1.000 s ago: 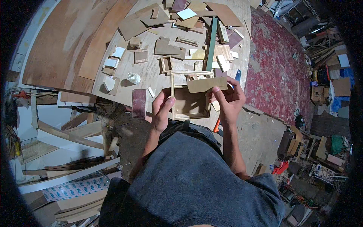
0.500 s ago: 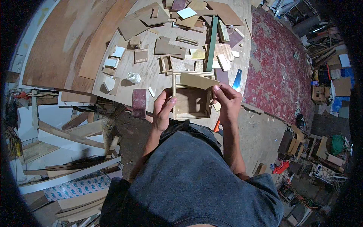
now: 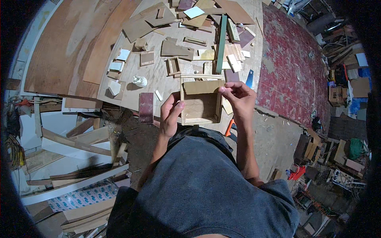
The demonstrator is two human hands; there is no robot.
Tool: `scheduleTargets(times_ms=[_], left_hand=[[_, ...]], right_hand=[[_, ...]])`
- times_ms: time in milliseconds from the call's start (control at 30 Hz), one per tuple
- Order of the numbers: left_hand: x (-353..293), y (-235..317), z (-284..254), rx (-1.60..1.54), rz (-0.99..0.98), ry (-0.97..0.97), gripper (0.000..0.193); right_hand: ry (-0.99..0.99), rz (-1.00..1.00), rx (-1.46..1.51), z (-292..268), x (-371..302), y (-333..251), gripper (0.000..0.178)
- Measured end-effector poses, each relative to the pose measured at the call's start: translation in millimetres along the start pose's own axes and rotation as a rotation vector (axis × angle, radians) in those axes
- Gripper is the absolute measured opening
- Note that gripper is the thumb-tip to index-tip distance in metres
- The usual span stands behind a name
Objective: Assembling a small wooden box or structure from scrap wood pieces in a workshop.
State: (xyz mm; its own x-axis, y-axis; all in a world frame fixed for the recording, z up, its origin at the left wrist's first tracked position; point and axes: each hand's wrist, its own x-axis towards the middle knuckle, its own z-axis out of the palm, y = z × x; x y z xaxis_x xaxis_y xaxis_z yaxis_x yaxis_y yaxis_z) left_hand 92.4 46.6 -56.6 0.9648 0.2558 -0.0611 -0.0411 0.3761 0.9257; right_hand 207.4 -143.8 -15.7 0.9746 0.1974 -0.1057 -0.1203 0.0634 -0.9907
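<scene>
A small open wooden box (image 3: 201, 120) is held near my waist at the front edge of the worktable. My left hand (image 3: 171, 116) grips its left wall, thumb on top and fingers round the outside. Across the upper part of the box lies a thin rectangular wooden panel (image 3: 203, 87), roughly level and parallel to the far wall. My right hand (image 3: 240, 100) is closed in a pinch at the panel's right end, beside the box's right wall. The fingertips hide that corner, and how deep the panel sits cannot be told.
The worktable (image 3: 129, 105) bears a white glue bottle (image 3: 139, 81), a smaller wooden frame (image 3: 173, 66), a long green strip (image 3: 222, 43) and scattered offcuts. A saw with an orange handle (image 3: 229, 127) lies at its front right. Large plywood sheets (image 3: 59, 51) stand left; scrap wood fills the lower left.
The panel has moved left and turned from a slant to nearly level across the box. My right hand has followed it slightly left; my left hand keeps its grip on the box.
</scene>
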Motion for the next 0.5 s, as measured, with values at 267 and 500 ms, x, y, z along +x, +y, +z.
scheduleTargets(times_ms=[267, 500], left_hand=[[-2.8, -5.2, -1.2, -0.003, 0.001, 0.005, 0.033], [-4.1, -5.0, 1.5, -0.014, 0.04, 0.032, 0.033]], right_hand=[[0.063, -0.146, -0.267, 4.4, -3.8, -1.7, 0.028], [-0.006, -0.397, -0.396, 4.3, -5.8, -2.9, 0.031]])
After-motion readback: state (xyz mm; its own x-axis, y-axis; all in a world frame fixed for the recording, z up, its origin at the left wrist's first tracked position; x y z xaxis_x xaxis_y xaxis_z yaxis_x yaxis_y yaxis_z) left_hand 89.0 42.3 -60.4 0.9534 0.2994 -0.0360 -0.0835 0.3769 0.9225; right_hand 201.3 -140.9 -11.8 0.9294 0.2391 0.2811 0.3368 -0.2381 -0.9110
